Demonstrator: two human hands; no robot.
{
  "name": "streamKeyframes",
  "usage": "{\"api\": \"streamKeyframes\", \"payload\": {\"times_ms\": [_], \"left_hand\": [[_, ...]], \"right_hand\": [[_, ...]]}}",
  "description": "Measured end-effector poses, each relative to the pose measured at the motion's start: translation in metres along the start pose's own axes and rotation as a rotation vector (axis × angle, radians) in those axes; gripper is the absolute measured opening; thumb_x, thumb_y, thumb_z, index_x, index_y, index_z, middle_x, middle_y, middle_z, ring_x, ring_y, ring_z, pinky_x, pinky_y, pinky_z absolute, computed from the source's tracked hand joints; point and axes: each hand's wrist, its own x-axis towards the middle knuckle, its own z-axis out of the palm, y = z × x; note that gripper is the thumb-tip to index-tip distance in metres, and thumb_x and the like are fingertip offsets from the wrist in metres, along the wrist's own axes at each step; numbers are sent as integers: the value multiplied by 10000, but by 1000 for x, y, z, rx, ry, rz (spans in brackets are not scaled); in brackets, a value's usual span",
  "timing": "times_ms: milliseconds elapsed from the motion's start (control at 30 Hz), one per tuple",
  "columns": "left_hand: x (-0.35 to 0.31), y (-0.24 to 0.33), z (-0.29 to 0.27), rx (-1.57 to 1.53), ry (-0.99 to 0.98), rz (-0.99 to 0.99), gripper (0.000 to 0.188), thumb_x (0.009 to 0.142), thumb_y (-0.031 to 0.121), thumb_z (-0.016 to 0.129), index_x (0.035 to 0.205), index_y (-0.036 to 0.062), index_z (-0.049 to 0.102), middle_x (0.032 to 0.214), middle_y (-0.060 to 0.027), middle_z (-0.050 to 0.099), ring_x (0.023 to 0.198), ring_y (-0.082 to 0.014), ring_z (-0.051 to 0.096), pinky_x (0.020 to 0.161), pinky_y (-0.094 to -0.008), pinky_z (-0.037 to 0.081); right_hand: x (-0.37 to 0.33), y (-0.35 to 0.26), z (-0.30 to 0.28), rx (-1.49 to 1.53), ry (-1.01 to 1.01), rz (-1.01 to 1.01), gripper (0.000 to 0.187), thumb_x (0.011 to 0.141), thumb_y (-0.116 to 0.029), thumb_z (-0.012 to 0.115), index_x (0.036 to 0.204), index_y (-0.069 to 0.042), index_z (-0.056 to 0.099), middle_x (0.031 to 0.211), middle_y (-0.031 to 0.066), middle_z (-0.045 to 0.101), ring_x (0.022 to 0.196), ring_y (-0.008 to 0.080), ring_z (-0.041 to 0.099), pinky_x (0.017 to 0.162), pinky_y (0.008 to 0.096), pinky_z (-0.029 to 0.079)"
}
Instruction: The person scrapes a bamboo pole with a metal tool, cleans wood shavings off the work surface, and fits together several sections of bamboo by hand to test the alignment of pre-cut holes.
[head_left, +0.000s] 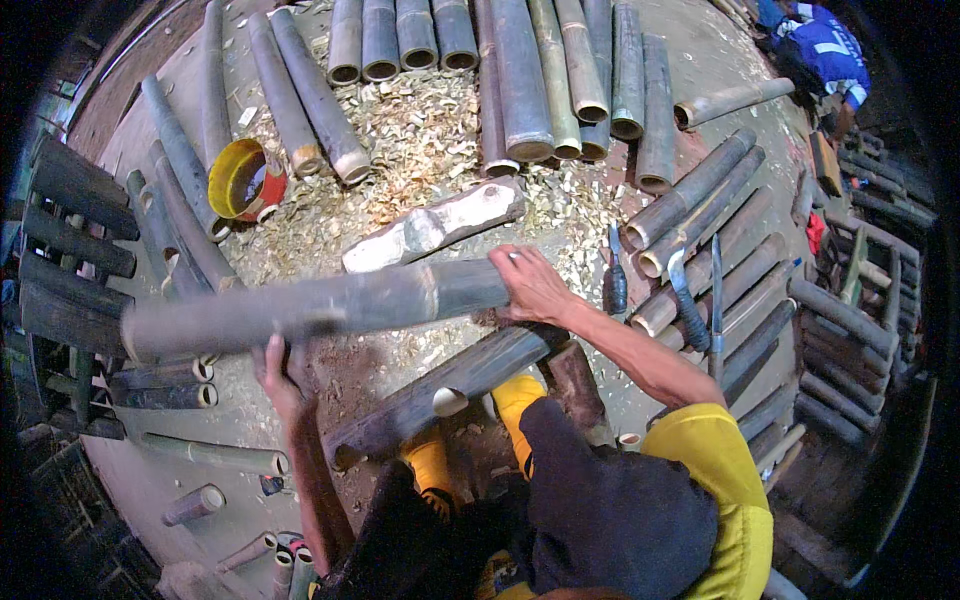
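Note:
A thick grey bamboo pole (330,310) lies slantwise across the middle in the air, its left part smeared by motion. My right hand (535,285) is closed over its right end. From below, my left hand (283,380) bears the pole farther left, thumb up against its side and the other fingers mostly hidden beneath it. Under the pole, a second bamboo piece (440,395) with a pale cut spot rests slanted in front of my legs. Just beyond the held pole is a pale, chipped log (435,228).
Wood chips (400,125) cover the ground. Bamboo lengths (525,90) lie all round. A yellow and red bucket (240,180) stands at left. Right of my right hand lie a dark-handled tool (615,275), a curved knife (685,300) and a long blade (716,300). Another person (825,50) is at far right.

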Motion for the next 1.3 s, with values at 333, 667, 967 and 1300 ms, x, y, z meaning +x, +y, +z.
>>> {"api": "streamKeyframes", "payload": {"times_ms": [333, 667, 967, 1300], "left_hand": [[-14, 27, 73, 155, -517, -154, 506, 732, 95, 636, 1202, -10, 481, 1090, -138, 578, 989, -224, 572, 870, -340, 452], [-24, -50, 19, 312, -388, -314, 405, 756, 105, 626, 1137, -2, 539, 989, -102, 616, 836, -172, 607, 752, -288, 497], [-18, -67, 24, 319, -432, -358, 343, 769, 111, 631, 1090, 10, 562, 984, -82, 617, 869, -179, 596, 761, -295, 477], [4, -65, 46, 463, -508, -250, 356, 768, 117, 662, 1087, 0, 554, 976, -75, 605, 898, -173, 583, 798, -290, 471]], "right_hand": [[-37, -51, -48, 1062, 173, 530, 804, 552, -409, 795, 1128, 66, 499, 977, 173, 622, 873, 248, 615, 798, 342, 482], [-9, 66, -94, 853, 310, 944, 598, 597, -427, 784, 858, 85, 623, 793, 142, 650, 703, 170, 629, 607, 295, 494], [69, 114, -92, 507, 571, 896, 722, 662, -449, 722, 1115, 75, 518, 988, 282, 590, 917, 355, 593, 822, 424, 453], [63, 93, -74, -385, 634, 317, 694, 603, -330, 780, 1222, -208, 494, 1222, 137, 397, 1103, 386, 383, 868, 508, 367]]}}
